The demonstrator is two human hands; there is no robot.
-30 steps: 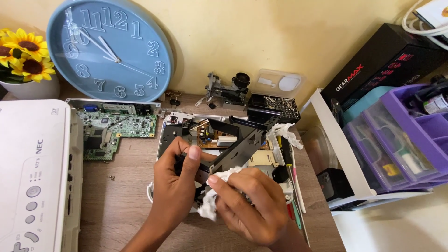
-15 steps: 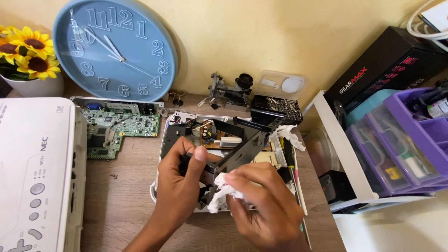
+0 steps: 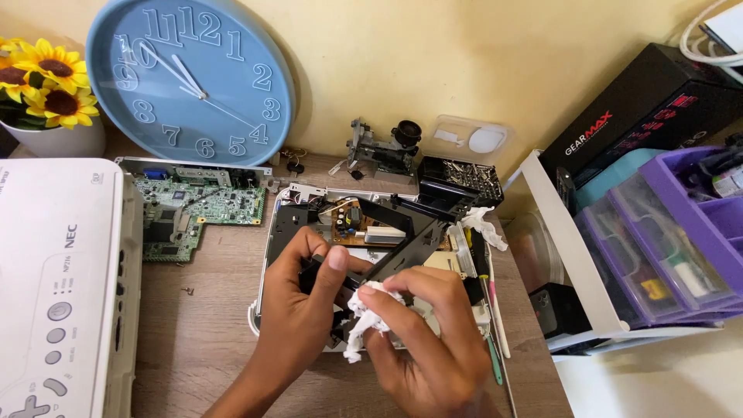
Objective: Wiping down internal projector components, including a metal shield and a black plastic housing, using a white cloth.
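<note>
My left hand [image 3: 298,310] grips a black plastic part [image 3: 398,240] that rises out of an opened white device shell [image 3: 271,232] on the wooden desk. My right hand [image 3: 429,333] is closed on a crumpled white tissue [image 3: 364,313] and presses it against the lower end of that black part, right beside my left thumb. Inside the shell, a tan circuit board [image 3: 352,224] with small components shows behind the part. The lower half of the shell is hidden by both hands.
A green circuit board [image 3: 193,205] lies left of the shell, a white device cover [image 3: 54,286] fills the far left. A blue wall clock [image 3: 190,73], sunflowers [image 3: 39,85], a lens assembly [image 3: 379,151], a black box [image 3: 642,108] and purple drawer organiser [image 3: 665,232] ring the desk.
My right hand with the tissue has slid slightly down and right along the black part. My left hand keeps its grip.
</note>
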